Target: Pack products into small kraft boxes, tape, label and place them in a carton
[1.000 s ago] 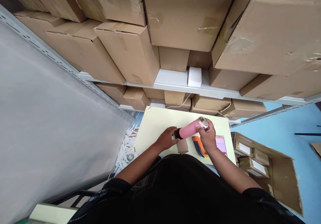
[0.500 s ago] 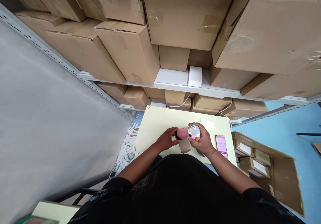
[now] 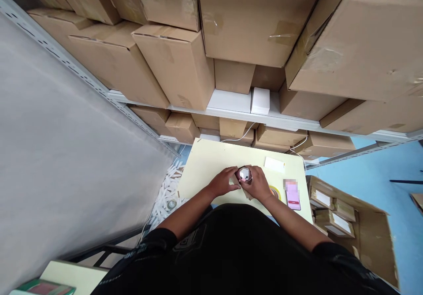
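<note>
Over the near part of the pale table, my right hand grips a pink cylinder with a shiny silver end. That end faces up toward me; most of the pink body is hidden. A small brown cardboard box surrounds its lower part, with a flap showing below. My left hand curls around the box's left side, thumb and fingers on it. How deep the cylinder sits inside, I cannot tell. Just right of my right wrist lies a roll of tape with a yellow rim, partly covered by the wrist.
A phone with a lit screen and a white card lie on the table. Behind it, a shelf carries stacked cartons. An open carton with smaller boxes stands at right; white scraps cover the floor at left.
The pink cylinder has moved left and tipped upright into the small box, hiding its pink side. My right hand moved left with it, uncovering the tape roll.
</note>
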### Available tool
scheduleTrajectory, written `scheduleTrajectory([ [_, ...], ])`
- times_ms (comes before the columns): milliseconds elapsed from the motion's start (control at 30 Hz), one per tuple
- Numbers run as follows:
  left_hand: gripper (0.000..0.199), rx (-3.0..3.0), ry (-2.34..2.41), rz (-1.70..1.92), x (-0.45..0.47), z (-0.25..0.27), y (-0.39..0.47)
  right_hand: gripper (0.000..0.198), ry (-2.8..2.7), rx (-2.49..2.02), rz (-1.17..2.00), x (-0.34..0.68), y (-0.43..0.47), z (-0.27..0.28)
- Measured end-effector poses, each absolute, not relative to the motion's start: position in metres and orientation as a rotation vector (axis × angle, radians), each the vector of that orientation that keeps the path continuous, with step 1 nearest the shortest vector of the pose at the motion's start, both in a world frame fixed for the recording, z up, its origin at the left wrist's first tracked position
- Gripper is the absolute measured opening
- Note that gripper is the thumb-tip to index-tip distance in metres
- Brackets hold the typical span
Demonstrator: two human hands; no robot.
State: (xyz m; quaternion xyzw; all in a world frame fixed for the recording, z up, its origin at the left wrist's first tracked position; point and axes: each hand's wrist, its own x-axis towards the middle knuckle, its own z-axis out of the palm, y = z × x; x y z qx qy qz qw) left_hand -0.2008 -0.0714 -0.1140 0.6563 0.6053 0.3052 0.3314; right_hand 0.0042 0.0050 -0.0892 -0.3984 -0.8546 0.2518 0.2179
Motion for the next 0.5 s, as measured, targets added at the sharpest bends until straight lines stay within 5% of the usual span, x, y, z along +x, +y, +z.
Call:
scheduleTrajectory([
  [300, 0.086, 1.697, 1.627, 0.769, -0.203, -0.113, -0.068, 0.088, -2.429, -1.114, 1.049, 0.015, 0.016, -0.103],
  [500, 0.084, 1.657, 1.594, 0.818, -0.206, -0.114, -0.072, 0.052, -1.911, -1.449, 1.367, 0.04, 0.019, -0.119],
])
